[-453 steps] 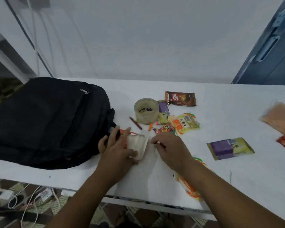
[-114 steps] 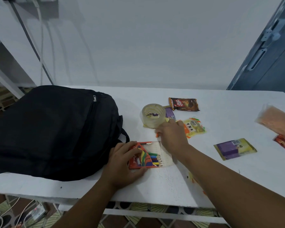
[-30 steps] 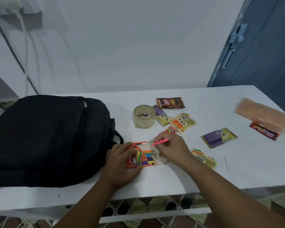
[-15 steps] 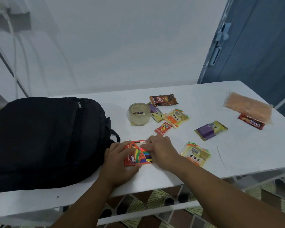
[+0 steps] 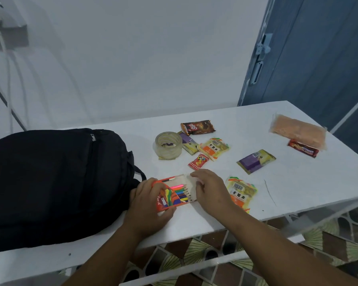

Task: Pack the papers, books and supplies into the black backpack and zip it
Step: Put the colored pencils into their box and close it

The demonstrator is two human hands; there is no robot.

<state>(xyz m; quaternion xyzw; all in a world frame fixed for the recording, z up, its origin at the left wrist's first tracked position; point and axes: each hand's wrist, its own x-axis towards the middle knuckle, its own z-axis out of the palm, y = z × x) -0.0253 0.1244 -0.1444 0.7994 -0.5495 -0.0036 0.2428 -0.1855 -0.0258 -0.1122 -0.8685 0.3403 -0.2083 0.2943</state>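
Fingers [image 5: 147,187] of the left hand [image 5: 148,203] curl round the near end of the coloured-pencil box [image 5: 175,191], holding it flat on the white surface [image 5: 225,203]; those of the right hand [image 5: 210,189] lie bent over its open flap, seemingly pressing it closed, though whether they pinch it I cannot tell. That box lies just beside the black backpack [image 5: 50,180], which looks zipped. Beyond the box sit a tape roll [image 5: 168,145] and scattered snack packets [image 5: 214,148]. Judging by this, the supplies step is in hand: next, shut the flap, then unzip the backpack to slide the box in.
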